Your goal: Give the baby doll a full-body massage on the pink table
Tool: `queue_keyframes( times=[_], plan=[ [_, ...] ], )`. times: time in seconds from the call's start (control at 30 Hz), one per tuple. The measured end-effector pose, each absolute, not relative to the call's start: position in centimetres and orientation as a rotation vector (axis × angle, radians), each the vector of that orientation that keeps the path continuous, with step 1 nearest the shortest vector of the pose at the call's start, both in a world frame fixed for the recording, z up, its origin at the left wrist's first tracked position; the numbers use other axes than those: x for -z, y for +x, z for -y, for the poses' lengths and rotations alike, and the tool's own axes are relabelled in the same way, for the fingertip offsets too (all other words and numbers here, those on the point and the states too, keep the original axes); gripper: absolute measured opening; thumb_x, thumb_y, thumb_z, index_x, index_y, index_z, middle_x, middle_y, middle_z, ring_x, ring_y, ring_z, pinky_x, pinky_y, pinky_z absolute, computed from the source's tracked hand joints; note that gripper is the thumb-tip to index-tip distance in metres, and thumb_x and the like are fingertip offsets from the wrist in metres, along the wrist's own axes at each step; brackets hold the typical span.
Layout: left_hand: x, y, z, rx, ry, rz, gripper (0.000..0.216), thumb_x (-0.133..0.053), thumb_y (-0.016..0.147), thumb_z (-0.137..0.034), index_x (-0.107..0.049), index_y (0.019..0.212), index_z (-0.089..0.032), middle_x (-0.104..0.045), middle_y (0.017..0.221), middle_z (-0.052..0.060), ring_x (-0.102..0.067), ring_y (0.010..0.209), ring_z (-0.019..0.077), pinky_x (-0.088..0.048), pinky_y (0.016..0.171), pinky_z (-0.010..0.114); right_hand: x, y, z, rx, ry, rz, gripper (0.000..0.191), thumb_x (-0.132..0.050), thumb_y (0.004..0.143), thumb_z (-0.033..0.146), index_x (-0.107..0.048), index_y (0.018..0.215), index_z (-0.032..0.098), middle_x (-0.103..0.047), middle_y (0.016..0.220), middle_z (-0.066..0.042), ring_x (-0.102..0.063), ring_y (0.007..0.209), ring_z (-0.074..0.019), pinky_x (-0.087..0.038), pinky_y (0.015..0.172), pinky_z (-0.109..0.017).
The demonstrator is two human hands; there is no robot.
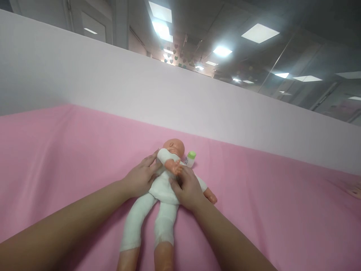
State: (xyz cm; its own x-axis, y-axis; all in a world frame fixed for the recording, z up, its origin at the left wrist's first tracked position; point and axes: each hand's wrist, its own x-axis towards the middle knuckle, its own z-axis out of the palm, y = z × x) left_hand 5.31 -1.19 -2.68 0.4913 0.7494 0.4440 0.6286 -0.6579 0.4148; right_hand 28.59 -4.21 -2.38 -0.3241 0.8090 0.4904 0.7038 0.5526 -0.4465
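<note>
A baby doll [166,188] in white cloth lies on a pink sheet, its bald head turned away to the right. My left hand [143,175] holds the doll's torso from the left, its fingers reaching up beside the doll's shoulder. On the other side, my right hand [187,188] grips the torso, thumb on the front and its other fingers partly hidden. One doll arm bends across the chest, close to my right fingers. The other doll arm sticks out to the right, past my wrist. Beside the doll's head and shoulder is a small white bottle with a green cap [191,159].
The pink sheet [70,150] covers the surface and has some folds. Behind it runs a low white wall [141,90], with glass and ceiling lights beyond. At the far right edge, a skin-toned object [355,189] is cut off by the frame.
</note>
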Motion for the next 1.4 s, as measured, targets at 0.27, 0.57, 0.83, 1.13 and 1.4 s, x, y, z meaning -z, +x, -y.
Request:
queue_keyframes(
  times=[0.27,0.57,0.83,1.13,1.4],
  plan=[
    [3.0,5.1,1.1,-0.917,2.162,-1.394,0.084,-0.054,0.091,-0.038,-0.017,0.162,-0.014,-0.045,0.155,0.021,-0.043,0.142,0.0379,-0.038,0.112,0.055,1.2,28.4,5.6,-0.343,-1.362,2.155,0.057,-0.062,0.094,0.043,-0.050,0.146,0.026,-0.049,0.150,-0.010,-0.041,0.141,-0.0295,-0.035,0.119,-0.051],
    [3.2,4.4,0.3,-0.784,2.048,-1.504,0.076,-0.051,0.092,-0.045,-0.028,0.157,-0.016,-0.057,0.144,0.018,-0.056,0.130,0.0366,-0.046,0.101,0.049,0.8,28.2,6.1,-0.529,-1.338,2.311,0.082,-0.066,0.089,0.056,-0.032,0.158,0.027,-0.024,0.166,-0.009,-0.020,0.154,-0.0320,-0.025,0.123,-0.056],
    [0.9,4.9,2.9,-1.262,2.500,-1.295,0.033,-0.054,0.089,-0.036,-0.062,0.117,-0.020,-0.063,0.115,0.012,-0.059,0.110,0.0282,-0.049,0.096,0.043,1.7,27.6,5.4,-0.340,-1.308,2.316,0.085,-0.065,0.088,0.061,-0.034,0.157,0.024,-0.029,0.164,-0.012,-0.019,0.154,-0.0336,-0.024,0.122,-0.058],
    [0.4,5.8,3.8,-0.861,2.718,-0.973,0.016,-0.054,0.087,-0.025,-0.068,0.081,-0.020,-0.066,0.077,0.004,-0.060,0.074,0.0199,-0.043,0.066,0.032,0.6,27.3,7.3,-0.142,-1.127,2.181,0.009,-0.067,0.083,0.028,-0.063,0.089,0.023,-0.066,0.085,-0.003,-0.061,0.085,-0.0215,-0.048,0.081,-0.036],
    [0.3,5.9,3.0,-0.625,2.641,-1.118,0.021,-0.056,0.083,-0.029,-0.068,0.067,-0.020,-0.066,0.066,0.003,-0.059,0.062,0.0184,-0.033,0.056,0.030,0.5,26.4,7.4,-0.304,-1.168,2.340,0.011,-0.067,0.085,0.020,-0.060,0.077,0.022,-0.067,0.081,0.003,-0.061,0.082,-0.0159,-0.045,0.080,-0.030]
  ],
)
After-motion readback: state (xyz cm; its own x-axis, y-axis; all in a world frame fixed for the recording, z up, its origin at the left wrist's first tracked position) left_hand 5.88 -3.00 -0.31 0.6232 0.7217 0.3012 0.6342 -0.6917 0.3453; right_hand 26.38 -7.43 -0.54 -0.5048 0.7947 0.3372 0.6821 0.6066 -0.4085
